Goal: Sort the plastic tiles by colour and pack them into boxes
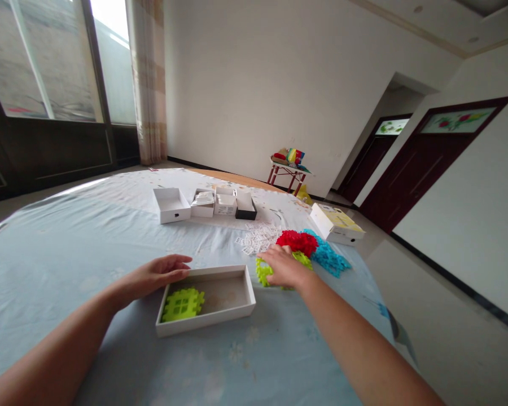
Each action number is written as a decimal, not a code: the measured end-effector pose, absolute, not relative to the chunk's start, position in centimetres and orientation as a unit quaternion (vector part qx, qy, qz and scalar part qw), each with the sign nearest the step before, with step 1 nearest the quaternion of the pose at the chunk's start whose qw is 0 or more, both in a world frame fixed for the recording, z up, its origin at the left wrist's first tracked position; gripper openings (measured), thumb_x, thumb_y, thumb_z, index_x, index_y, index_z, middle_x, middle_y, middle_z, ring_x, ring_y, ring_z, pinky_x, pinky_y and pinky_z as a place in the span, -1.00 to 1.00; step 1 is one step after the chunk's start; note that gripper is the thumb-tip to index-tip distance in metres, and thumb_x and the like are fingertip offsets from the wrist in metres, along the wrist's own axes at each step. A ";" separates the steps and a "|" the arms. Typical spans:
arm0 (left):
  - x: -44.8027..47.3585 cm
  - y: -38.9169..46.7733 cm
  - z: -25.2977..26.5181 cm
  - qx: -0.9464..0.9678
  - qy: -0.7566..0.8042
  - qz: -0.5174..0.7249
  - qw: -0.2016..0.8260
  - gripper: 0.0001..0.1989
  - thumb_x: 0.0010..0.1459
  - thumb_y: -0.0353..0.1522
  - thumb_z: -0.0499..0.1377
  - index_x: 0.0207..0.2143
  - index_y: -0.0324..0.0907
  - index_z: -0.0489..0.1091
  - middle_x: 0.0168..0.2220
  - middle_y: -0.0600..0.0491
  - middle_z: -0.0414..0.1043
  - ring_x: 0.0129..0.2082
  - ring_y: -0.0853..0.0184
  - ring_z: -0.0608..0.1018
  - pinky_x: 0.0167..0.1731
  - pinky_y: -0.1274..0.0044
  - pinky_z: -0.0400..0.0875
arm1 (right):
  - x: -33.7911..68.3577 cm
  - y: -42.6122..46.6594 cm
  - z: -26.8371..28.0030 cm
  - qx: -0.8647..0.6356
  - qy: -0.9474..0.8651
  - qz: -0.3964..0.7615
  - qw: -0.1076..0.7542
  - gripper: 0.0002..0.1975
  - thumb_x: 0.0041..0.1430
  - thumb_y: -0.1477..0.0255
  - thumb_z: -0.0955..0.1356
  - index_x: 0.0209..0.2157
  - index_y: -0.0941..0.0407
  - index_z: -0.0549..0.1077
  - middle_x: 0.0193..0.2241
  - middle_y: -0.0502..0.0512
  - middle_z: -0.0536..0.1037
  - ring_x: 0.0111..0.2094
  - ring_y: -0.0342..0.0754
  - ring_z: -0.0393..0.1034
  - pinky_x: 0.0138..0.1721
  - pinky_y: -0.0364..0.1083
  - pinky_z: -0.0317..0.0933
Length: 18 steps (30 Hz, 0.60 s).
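A shallow white cardboard box (249,293) lies in front of me, with a green notched building panel (183,304) at its left end. My left hand (163,272) rests at the box's far left corner, fingers stretched out and loosely apart. To the right of the box, my right hand (284,266) reaches onto a pile of green notched panels (302,260). Its fingers are curled over a green panel (262,273), partly hidden beneath the hand. Just behind are a red pile (298,242) and a blue pile (330,256) of similar pieces.
White lattice-like pieces (260,238) are scattered left of the red pile. Farther back stand an open white box (171,208) and several small boxes (226,204). A yellow-and-white box (337,224) sits at the right edge of the cloth-covered table (88,242).
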<state>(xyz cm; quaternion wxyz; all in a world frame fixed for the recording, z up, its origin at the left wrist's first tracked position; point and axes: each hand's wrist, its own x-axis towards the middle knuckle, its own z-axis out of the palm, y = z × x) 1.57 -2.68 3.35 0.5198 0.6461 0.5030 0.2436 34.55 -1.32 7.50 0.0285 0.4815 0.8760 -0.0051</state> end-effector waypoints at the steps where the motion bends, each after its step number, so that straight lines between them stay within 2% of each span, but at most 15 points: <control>1: 1.6 -2.7 3.3 0.645 0.504 0.245 0.520 -0.34 -0.10 0.05 0.12 -0.01 -0.12 0.22 -0.05 0.01 0.42 0.00 0.13 0.42 -0.01 0.38 0.30 | 34.6 -1.3 7.5 0.482 0.875 -0.001 0.042 -0.44 -0.11 0.51 0.35 0.02 0.12 0.31 -0.04 0.23 0.38 0.03 0.16 0.11 0.02 0.12 -0.08; 6: 1.8 -2.9 3.5 0.646 0.506 0.251 0.514 -0.35 -0.09 0.04 0.12 -0.01 -0.14 0.23 -0.08 0.01 0.44 -0.01 0.12 0.42 -0.02 0.37 0.30 | 34.2 -1.7 7.3 0.464 0.879 0.008 0.111 -0.49 -0.13 0.57 0.34 -0.04 0.11 0.34 -0.06 0.24 0.37 0.01 0.18 0.12 0.00 0.14 -0.06; 13: 2.3 -3.7 4.4 0.643 0.507 0.273 0.505 -0.37 -0.11 0.04 0.13 -0.05 -0.13 0.29 -0.14 0.05 0.48 -0.05 0.13 0.44 -0.06 0.40 0.32 | 33.8 -1.8 6.5 0.456 0.882 0.023 0.115 -0.42 -0.18 0.55 0.35 -0.01 0.14 0.31 -0.10 0.27 0.36 0.01 0.19 0.10 0.08 0.19 -0.20; 16: 2.2 -3.8 4.5 0.617 0.528 0.287 0.508 -0.40 -0.06 0.05 0.08 -0.06 -0.14 0.33 -0.13 0.03 0.48 -0.06 0.13 0.44 -0.10 0.43 0.32 | 33.9 -1.6 7.5 0.491 0.869 0.028 0.054 -0.33 -0.15 0.50 0.35 0.09 0.17 0.20 -0.06 0.29 0.32 0.05 0.19 0.07 0.13 0.20 -0.30; 18: 2.1 -3.6 4.4 0.582 0.543 0.310 0.520 -0.38 -0.02 0.07 0.02 -0.07 -0.18 0.36 -0.12 -0.02 0.48 -0.09 0.14 0.46 -0.14 0.44 0.34 | 33.4 -1.9 8.8 0.506 0.862 0.020 -0.027 -0.29 -0.09 0.48 0.33 0.15 0.20 0.10 -0.01 0.30 0.27 0.07 0.15 0.07 0.15 0.15 -0.26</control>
